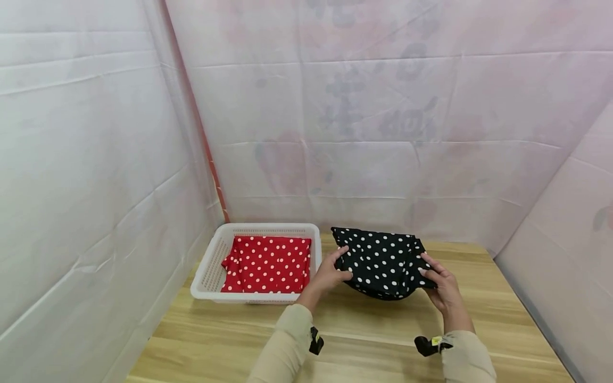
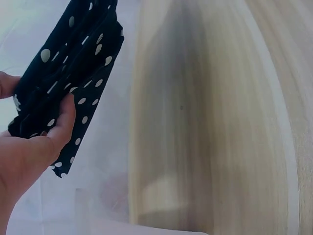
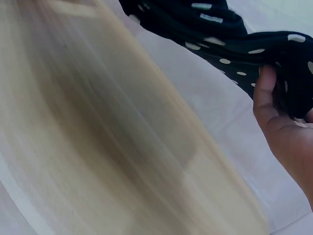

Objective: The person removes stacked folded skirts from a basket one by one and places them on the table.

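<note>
A folded black cloth with white polka dots (image 1: 380, 260) hangs between both hands above the wooden table, its lower edge sagging in the middle. My left hand (image 1: 328, 274) pinches its left side, the thumb in front in the left wrist view, where the folded layers (image 2: 73, 63) show edge-on. On the right side, my right hand (image 1: 442, 284) grips the other end between thumb and fingers. In the right wrist view the cloth (image 3: 234, 49) droops in soft folds beside the thumb. To the left, a folded red cloth with white dots (image 1: 268, 263) lies in a white plastic basket (image 1: 206, 268).
The light wooden table (image 1: 373, 346) carries the basket at its back left, close to the left hand's wrist. White printed sheeting (image 1: 359, 133) rises behind the table, and more sheeting hangs along the left (image 1: 86, 186) and right sides.
</note>
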Motion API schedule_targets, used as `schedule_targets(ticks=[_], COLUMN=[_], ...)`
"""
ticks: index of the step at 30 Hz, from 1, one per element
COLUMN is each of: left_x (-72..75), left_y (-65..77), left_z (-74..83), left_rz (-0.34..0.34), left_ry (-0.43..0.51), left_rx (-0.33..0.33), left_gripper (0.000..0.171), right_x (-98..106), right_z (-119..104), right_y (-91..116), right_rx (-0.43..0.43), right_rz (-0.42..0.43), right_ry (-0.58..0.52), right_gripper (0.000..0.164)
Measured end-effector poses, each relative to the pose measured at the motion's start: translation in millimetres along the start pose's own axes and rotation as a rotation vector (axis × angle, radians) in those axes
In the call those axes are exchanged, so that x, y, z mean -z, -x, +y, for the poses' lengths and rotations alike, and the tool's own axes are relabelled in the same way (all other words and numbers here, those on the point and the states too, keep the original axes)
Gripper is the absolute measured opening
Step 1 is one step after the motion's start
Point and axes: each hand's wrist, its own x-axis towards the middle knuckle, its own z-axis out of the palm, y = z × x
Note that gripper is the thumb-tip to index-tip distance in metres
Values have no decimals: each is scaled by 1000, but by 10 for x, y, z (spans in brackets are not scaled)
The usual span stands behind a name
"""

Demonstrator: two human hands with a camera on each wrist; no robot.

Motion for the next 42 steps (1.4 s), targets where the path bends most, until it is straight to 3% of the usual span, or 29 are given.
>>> schedule_targets(ticks=[4,9,17,24,29,34,37,42], left_x=[-69,-117,-150,-176,-215,-237,-239,-263], left_y=[-53,-151,-261,-327,-371,-352,-325,-284], left_z=[-49,-107,-139,-165,-223,-268,-293,-357], left_rz=[-36,-26,17,53,10,-16,24,80], left_ry=[-60,-165,-251,-368,-449,-468,-451,-486], left_rx=[32,48,69,31,38,93,109,81], left_gripper=[73,59,52,54,61,63,60,55], right_x=[86,148,191,226,226,220,231,274], right_z=[-23,-78,-127,-52,14,81,115,155], right_y=[-5,-52,-169,-290,-334,-314,-290,-240], right_rx=[-24,-55,-156,-145,-171,-196,-221,-252], right_rz=[-54,-72,50,88,207,304,326,294], right_ry=[2,63,195,225,218,217,234,359], right_gripper=[58,59,54,56,57,49,47,53])
